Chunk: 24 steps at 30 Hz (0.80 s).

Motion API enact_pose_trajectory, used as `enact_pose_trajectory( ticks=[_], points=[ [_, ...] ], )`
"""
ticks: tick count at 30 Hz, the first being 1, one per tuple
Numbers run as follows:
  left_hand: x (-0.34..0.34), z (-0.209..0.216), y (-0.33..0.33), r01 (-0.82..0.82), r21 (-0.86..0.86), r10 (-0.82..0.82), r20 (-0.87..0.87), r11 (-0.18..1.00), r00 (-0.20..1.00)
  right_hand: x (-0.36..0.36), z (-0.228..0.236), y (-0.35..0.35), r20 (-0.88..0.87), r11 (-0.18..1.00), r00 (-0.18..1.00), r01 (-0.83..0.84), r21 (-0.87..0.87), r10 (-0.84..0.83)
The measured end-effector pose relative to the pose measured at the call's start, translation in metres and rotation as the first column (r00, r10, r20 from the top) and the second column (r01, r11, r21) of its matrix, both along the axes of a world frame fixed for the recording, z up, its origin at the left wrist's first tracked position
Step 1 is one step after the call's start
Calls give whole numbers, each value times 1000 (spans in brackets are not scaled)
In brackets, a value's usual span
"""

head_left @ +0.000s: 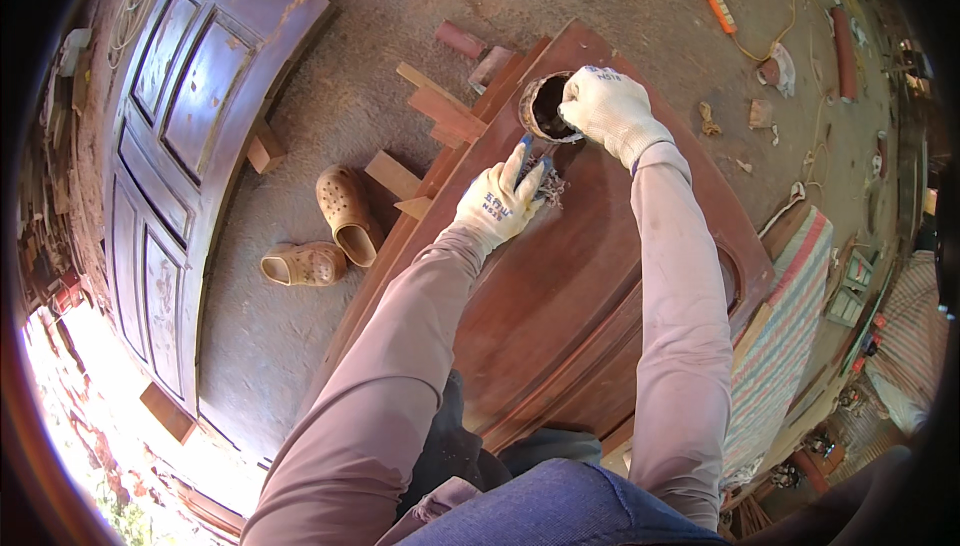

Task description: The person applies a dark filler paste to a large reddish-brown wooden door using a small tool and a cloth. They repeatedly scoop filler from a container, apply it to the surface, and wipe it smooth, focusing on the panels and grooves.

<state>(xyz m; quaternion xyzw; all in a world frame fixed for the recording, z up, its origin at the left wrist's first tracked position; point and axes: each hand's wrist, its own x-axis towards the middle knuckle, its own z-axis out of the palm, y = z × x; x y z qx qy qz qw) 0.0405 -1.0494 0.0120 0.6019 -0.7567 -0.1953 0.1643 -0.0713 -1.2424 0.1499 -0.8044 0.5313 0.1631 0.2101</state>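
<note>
Both my hands wear white gloves with blue fingertips. My right hand (607,106) grips the rim of a small round can (545,106) with a dark inside, which stands on a reddish-brown wooden door panel (560,286) lying flat under me. My left hand (502,201) rests on the panel just below the can and clutches a small wad of pale, frayed cloth (552,189). What the can contains is too dark to tell.
A second panelled door (165,176) lies on the dirt floor at the left. A pair of tan clogs (330,231) and several wood offcuts (430,116) lie between the doors. A striped cloth (790,326) sits at the right, an orange tool with cable (720,11) farther off.
</note>
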Motion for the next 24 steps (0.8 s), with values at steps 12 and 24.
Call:
enact_pose_trajectory(
  ticks=[12,24],
  points=[
    [-2,3,-5,9,116,-12,21,993,1000,-75,-7,17,606,762,486,233,605,-630],
    [-5,-15,0,-15,-126,22,51,992,998,-147,-54,150,866,699,31,605,382,-500]
  ],
)
